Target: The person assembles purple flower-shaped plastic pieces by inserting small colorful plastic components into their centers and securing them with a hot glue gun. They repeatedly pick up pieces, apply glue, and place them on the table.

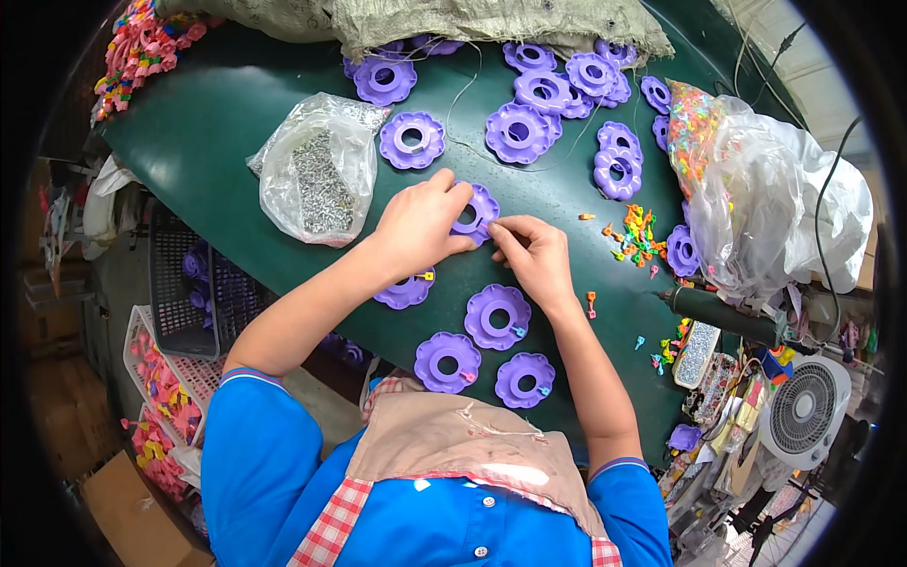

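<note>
My left hand point(422, 222) grips a purple scalloped plastic ring point(487, 205) by its left side, fingers on its top edge and thumb below. At the ring's right edge, my right hand point(536, 263) is closed in a pinch; whatever lies between its fingertips is too small to make out. Nearer me lie several similar rings, each with a small coloured plastic piece at its right edge: one has a blue piece point(519, 332), another a pink piece point(468, 377). A ring with a yellow piece point(429, 276) is partly hidden under my left forearm.
Beyond my left hand stands an open clear bag of small metal parts point(326, 184). More purple rings point(517, 132) lie at the back by a woven sack point(501, 26). To the right are loose coloured pieces point(640, 236), plastic bags point(746, 198), a metal-parts tray point(697, 354) and a fan point(805, 408).
</note>
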`<state>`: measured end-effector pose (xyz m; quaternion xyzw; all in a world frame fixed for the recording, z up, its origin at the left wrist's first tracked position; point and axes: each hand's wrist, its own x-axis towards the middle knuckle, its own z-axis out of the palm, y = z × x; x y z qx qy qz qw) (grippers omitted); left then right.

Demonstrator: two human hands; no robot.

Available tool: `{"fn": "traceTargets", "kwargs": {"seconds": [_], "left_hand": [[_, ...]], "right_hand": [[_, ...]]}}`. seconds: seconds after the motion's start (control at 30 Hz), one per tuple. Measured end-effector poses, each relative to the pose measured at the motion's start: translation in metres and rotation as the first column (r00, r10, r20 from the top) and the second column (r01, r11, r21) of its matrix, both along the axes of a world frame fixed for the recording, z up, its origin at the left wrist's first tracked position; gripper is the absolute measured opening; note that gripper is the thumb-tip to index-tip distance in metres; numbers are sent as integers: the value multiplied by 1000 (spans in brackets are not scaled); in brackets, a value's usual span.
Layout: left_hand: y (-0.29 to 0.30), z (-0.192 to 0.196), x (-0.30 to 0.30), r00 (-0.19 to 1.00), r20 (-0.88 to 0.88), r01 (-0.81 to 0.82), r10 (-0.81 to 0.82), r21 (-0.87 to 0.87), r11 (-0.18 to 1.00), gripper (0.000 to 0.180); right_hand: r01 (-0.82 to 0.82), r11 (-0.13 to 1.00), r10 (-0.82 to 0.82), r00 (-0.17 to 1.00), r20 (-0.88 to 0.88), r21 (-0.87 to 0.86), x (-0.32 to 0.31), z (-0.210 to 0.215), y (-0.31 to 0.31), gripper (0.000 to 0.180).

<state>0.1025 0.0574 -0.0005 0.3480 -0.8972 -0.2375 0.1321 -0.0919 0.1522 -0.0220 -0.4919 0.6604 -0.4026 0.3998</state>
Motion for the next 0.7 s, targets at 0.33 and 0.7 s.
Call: {"fn": "traceTargets", "kwargs": {"seconds": [0.33, 0.7], "left_hand": [[-1, -4, 0, 999, -36, 17, -19, -59, 998, 56], [-20, 10, 30, 984, -166, -73, 57, -92, 993, 33]], "right_hand": [[-18, 994, 12, 998, 54, 104, -1, 8, -15, 16], [121, 992, -114, 843, -525, -20, -105, 46, 103, 20]]}}
